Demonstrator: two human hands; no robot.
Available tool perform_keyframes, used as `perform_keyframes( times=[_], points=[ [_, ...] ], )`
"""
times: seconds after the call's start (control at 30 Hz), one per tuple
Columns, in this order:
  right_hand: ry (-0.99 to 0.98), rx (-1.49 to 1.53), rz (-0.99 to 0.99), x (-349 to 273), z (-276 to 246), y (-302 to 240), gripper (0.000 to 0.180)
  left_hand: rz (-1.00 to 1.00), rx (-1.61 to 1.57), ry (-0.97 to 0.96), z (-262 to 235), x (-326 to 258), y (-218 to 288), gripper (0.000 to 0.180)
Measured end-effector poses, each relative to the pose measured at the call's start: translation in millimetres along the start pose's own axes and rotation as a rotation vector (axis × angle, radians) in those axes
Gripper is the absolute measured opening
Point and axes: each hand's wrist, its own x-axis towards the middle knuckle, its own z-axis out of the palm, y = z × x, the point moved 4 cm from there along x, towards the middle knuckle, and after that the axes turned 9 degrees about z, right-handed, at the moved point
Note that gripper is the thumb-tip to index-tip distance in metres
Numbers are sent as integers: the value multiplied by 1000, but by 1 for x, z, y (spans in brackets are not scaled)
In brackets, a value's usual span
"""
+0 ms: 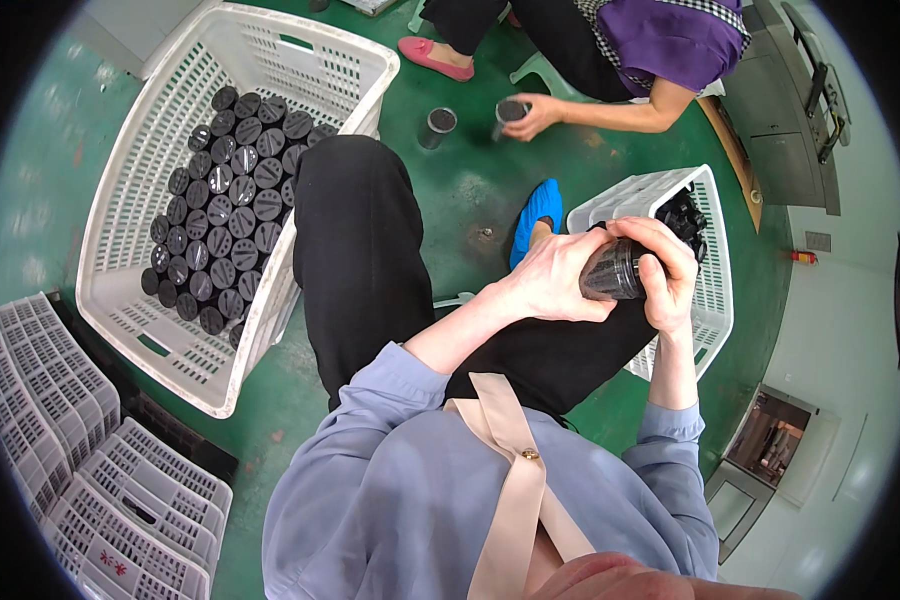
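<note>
A clear jar with dark contents (610,274) is held between my two hands above my right thigh. My left hand (555,272) wraps round its left side. The fingers of my right hand (665,262) curl over its right end, with the thumb against the ridged part. Fingers cover both ends, so I cannot tell whether a lid is on. Just beyond my right hand stands a white crate (715,290) holding black pieces (682,215).
At left a large white crate (240,385) holds many black-lidded jars (232,200). Ahead, a co-worker's hand (540,115) grips another jar (510,112), near a jar (437,127) standing on the green floor. Stacked white crates (120,510) fill the lower left.
</note>
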Motion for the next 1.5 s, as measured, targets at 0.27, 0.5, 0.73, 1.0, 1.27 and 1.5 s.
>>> perform_keyframes(
  times=[0.27, 0.5, 0.73, 1.0, 1.27, 1.5],
  points=[
    [-91, -92, 33, 1, 4, -4, 31, -2, 13, -18, 0, -1, 1, 67],
    [-28, -87, 8, 0, 8, -5, 29, 31, -2, 53, 0, -2, 5, 66],
    [190, -115, 192, -8, 27, 4, 22, 91, 177, 125, 0, -4, 0, 68],
    [24, -253, 15, -10, 6, -14, 60, 88, -20, 1, 6, -4, 2, 66],
    [384, -25, 368, -18, 40, 17, 20, 236, 412, 314, 8, -10, -3, 68],
    [-33, -111, -19, -18, 11, -17, 40, -27, -204, -127, 22, -4, -5, 67]
  ],
)
